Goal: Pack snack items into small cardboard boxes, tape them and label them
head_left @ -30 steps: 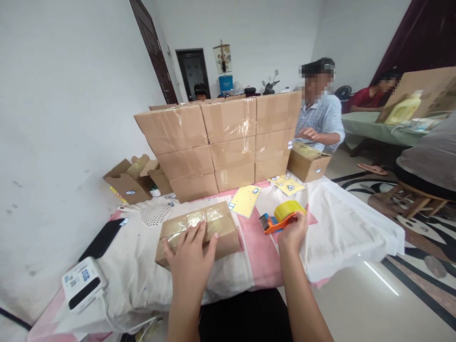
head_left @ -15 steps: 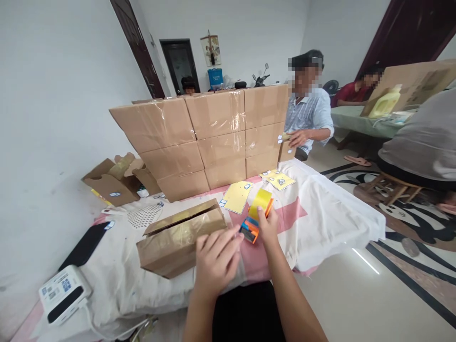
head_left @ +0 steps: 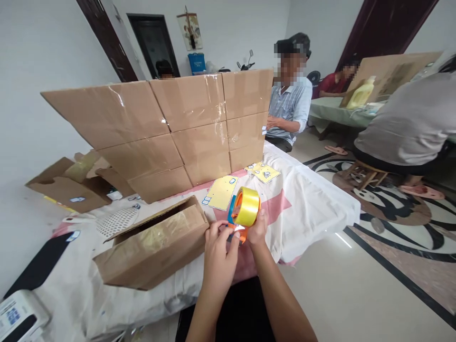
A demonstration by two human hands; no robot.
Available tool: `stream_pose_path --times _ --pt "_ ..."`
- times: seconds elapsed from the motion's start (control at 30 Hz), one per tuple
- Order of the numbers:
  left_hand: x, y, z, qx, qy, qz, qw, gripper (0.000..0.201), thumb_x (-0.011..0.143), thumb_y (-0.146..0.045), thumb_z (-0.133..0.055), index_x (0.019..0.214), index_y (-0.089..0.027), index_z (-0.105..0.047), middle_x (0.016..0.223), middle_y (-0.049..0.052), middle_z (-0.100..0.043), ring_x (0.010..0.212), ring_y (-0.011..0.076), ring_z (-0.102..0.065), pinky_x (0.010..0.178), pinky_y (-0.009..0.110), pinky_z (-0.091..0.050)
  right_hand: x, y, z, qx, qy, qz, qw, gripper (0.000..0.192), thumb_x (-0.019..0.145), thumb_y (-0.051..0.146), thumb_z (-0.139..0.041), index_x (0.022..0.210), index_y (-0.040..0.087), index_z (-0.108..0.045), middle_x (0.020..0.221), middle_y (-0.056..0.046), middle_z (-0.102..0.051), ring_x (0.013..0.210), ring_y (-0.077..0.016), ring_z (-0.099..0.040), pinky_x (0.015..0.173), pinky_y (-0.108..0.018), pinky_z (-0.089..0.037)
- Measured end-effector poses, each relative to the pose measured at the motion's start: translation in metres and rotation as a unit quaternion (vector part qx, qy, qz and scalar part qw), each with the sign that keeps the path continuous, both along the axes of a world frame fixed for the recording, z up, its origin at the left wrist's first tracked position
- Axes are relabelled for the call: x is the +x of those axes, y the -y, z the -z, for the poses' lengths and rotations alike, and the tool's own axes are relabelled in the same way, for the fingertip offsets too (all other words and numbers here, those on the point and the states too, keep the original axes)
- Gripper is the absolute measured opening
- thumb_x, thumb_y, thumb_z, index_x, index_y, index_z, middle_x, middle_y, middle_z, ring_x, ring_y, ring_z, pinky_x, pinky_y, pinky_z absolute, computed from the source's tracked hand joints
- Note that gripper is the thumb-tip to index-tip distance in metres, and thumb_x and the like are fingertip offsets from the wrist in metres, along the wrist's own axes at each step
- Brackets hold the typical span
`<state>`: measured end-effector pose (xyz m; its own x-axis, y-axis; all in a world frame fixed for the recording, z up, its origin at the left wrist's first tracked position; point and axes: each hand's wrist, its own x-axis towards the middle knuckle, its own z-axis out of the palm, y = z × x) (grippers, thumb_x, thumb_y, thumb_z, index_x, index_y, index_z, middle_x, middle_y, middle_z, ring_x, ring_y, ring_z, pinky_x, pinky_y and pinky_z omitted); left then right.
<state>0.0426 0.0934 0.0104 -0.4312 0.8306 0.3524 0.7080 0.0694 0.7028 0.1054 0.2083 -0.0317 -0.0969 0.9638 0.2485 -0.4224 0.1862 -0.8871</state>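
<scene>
My right hand is wrapped round the lower side of an orange and blue tape dispenser. A roll of yellow tape sits in it, its open side turned toward the left. The fingers of my left hand are closed at the dispenser's near end; whether they pinch the tape's loose end I cannot make out. Just left of my hands a cardboard box lies on the cloth-covered table. A dark gap runs along its top between the flaps, and shiny tape covers part of its near side.
Stacked cardboard boxes form a wall across the table. Open cartons stand at the left, near a black flat object and a white device. Yellow cards lie beyond the dispenser. A co-worker is behind the stack's right end.
The dispenser has turned in my right hand, so the roll now shows its open side. My left fingers have closed in on its near end. The view has swung right; the co-worker's arm has drawn back.
</scene>
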Motion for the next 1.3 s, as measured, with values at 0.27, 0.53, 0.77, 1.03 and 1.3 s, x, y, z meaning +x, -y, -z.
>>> stream_pose_path --times 0.27,0.53,0.77,1.03,1.3 --pt "0.011 0.009 -0.011 -0.072 0.142 0.059 0.985 0.030 0.097 -0.041 -0.047 0.079 -0.021 -0.062 0.068 0.000 -0.063 0.069 0.0175 -0.058 0.068 0.027 -0.040 0.008 -0.007 -0.004 0.007 0.030 0.102 0.994 0.061 0.093 0.067 -0.041 0.052 0.022 -0.047 0.047 0.002 -0.044 0.044 -0.0128 -0.040 0.045 -0.028 -0.036" --pt "0.010 0.045 0.023 -0.192 0.312 0.102 0.925 0.038 0.093 -0.054 -0.051 0.075 -0.020 -0.054 0.048 -0.005 -0.046 0.048 0.0125 -0.041 0.053 0.023 -0.027 0.012 -0.020 -0.021 -0.157 -0.097 0.055 0.981 0.040 0.090 0.056 -0.052 0.073 0.021 -0.056 0.058 0.001 -0.058 0.045 -0.0149 -0.053 0.045 -0.029 -0.046" --pt "0.013 0.059 0.031 -0.162 0.351 0.051 0.921 0.041 0.088 -0.058 -0.058 0.084 -0.017 -0.064 0.048 -0.004 -0.047 0.048 0.0122 -0.039 0.053 0.023 -0.025 0.008 -0.025 -0.009 -0.130 -0.095 -0.040 0.986 0.042 0.084 0.060 -0.063 0.075 0.019 -0.060 0.061 0.000 -0.061 0.049 -0.0161 -0.061 0.048 -0.029 -0.052" --pt "0.005 0.070 0.029 -0.195 0.366 0.055 0.908 0.054 0.086 -0.066 -0.057 0.101 -0.015 -0.067 0.049 -0.003 -0.052 0.048 0.0119 -0.042 0.052 0.023 -0.030 0.009 -0.013 -0.018 -0.067 0.006 -0.056 0.996 0.035 0.077 0.049 -0.076 0.081 0.017 -0.065 0.072 -0.003 -0.068 0.060 -0.0167 -0.065 0.055 -0.027 -0.053" --pt "0.005 0.082 0.032 -0.206 0.341 0.008 0.917 0.058 0.083 -0.071 -0.058 0.098 -0.016 -0.070 0.048 -0.001 -0.056 0.042 0.0116 -0.044 0.047 0.022 -0.033 0.004 -0.005 -0.014 0.029 0.095 -0.072 0.992 0.027 0.085 0.045 -0.067 0.083 0.019 -0.064 0.074 -0.002 -0.066 0.067 -0.0177 -0.064 0.064 -0.029 -0.055"
